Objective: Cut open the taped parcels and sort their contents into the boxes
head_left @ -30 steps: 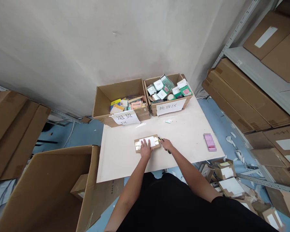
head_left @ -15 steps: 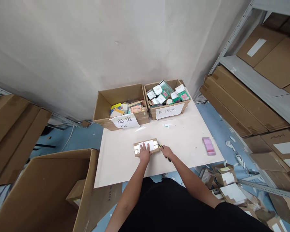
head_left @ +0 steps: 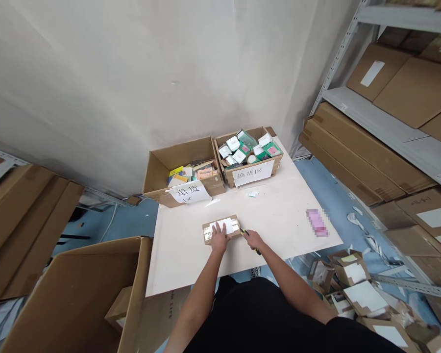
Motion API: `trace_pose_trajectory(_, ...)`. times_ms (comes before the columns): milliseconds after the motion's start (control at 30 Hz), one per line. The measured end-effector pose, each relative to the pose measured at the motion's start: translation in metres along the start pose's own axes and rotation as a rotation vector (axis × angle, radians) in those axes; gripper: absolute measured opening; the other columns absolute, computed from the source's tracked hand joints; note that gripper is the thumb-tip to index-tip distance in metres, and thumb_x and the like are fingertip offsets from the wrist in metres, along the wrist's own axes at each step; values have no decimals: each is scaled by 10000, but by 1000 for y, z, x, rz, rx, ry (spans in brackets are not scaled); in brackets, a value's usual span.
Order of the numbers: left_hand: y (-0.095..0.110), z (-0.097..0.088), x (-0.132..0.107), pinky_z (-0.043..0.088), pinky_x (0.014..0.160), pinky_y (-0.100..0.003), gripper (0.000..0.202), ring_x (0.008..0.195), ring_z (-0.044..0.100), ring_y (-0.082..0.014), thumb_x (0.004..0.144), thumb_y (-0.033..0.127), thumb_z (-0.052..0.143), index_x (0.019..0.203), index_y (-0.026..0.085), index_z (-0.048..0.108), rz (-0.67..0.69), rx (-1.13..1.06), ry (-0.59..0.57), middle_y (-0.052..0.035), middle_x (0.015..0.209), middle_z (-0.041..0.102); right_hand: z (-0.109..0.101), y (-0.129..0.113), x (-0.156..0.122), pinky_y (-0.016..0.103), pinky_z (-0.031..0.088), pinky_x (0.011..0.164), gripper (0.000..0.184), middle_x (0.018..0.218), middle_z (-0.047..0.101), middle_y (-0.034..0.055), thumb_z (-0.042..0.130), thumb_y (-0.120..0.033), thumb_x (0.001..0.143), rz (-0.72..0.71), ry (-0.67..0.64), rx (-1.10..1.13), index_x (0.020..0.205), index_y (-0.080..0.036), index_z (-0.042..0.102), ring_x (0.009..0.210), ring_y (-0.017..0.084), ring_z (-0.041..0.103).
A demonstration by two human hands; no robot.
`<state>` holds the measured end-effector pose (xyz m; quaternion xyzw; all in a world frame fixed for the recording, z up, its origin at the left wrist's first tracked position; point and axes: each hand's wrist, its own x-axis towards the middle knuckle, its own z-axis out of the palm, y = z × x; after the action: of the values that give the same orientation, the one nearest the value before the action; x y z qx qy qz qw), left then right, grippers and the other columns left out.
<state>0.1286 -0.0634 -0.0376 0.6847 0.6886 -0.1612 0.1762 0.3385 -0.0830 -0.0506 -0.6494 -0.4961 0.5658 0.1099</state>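
A small cardboard box [head_left: 208, 234] with a white label and shiny tape lies on the pale table [head_left: 180, 260]. My left hand [head_left: 219, 239] rests on top of it, fingers spread over the label. A black and yellow utility knife [head_left: 257, 252] is in the closed fingers of my right hand [head_left: 255, 240]. Its front end points at the right end of the box; whether the blade touches the cardboard I cannot tell.
Two open cartons with handwritten signs, the left carton [head_left: 220, 185] and the right carton [head_left: 278, 164], stand at the table's back, full of small packages. A blurred pink item [head_left: 317, 223] lies right. A large open carton [head_left: 84, 274] stands left; opened boxes [head_left: 365, 296] crowd the floor right.
The view has shifted slightly. Both hands, the box and the knife keep nearly the same positions relative to each other, with the knife still at the box's right end.
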Motion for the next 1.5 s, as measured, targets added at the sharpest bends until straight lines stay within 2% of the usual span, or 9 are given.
trace_pose_trajectory(200, -26, -25, 7, 383, 1182, -479, 702, 1527, 359, -325, 951, 498, 601, 1600, 315, 405, 79, -30, 44, -109, 1675, 392, 7, 16, -3, 209, 409, 487, 353, 555, 508, -86, 374, -519, 1076, 99, 262, 206, 909, -236, 503, 398, 108, 540)
trace_pose_trajectory(367, -51, -44, 16, 329, 1205, -483, 736, 1581, 247, -335, 968, 532, 541, 1634, 295, 337, 1, -63, 25, -120, 1716, 309, 37, -8, 11, 268, 477, 580, 389, 740, 655, -20, 738, -555, 842, 64, 321, 327, 960, -263, 508, 634, 198, 678)
trace_pose_trajectory(600, -25, -14, -17, 447, 1073, -532, 697, 1338, 518, -385, 1019, 529, 394, 1644, 228, 324, -111, -40, 73, -180, 1660, 396, 21, -54, 56, 324, 519, 783, 394, 1048, 733, 100, 756, -476, 819, 124, 463, 219, 1057, -267, 521, 1069, 294, 710)
trace_pose_trajectory(767, -5, 14, -39, 421, 1148, -504, 643, 1532, 316, -363, 1053, 487, 320, 1663, 287, 283, 88, -121, 66, -37, 1760, 208, -6, -73, 75, 334, 522, 846, 301, 1113, 738, 154, 617, -460, 920, 132, 369, 267, 1082, -216, 548, 1103, 292, 710)
trace_pose_trajectory(867, -21, 15, -35, 368, 1208, -463, 687, 1590, 241, -321, 1047, 577, 285, 1668, 283, 270, 71, -204, 40, -17, 1764, 186, -2, -72, 72, 293, 534, 830, 312, 1103, 758, 104, 550, -522, 951, 55, 305, 329, 1059, -230, 566, 1067, 247, 725)
trace_pose_trajectory(967, -61, 4, -23, 334, 1232, -443, 652, 1592, 267, -267, 1057, 575, 212, 1642, 314, 331, -64, -290, 1, -13, 1741, 270, 9, -63, 64, 293, 548, 788, 388, 1006, 776, 81, 571, -607, 920, -49, 142, 573, 1037, -237, 570, 954, 238, 751)
trace_pose_trajectory(1133, -124, -7, -13, 367, 1198, -516, 660, 1522, 405, -332, 1056, 467, 235, 1603, 127, 381, -286, -320, -21, -216, 1660, 387, 37, -43, 61, 295, 531, 804, 432, 958, 761, 85, 670, -631, 813, -58, 84, 565, 910, -214, 615, 953, 241, 717)
trace_pose_trajectory(1333, -116, 21, -23, 309, 1241, -502, 749, 1617, 145, -359, 992, 478, 427, 1640, 124, 294, -199, -270, -7, -189, 1743, 179, 99, -55, 61, 315, 539, 868, 479, 976, 752, 49, 695, -673, 779, -20, 62, 531, 953, -229, 646, 1014, 249, 703)
trace_pose_trajectory(1500, -116, 36, -35, 386, 1197, -543, 787, 1609, 141, -406, 926, 287, 490, 1653, 84, 265, -147, -277, -49, -219, 1743, 131, 135, -93, 60, 356, 544, 983, 463, 1209, 752, 96, 696, -625, 825, -123, 39, 662, 1075, -237, 667, 1197, 275, 682)
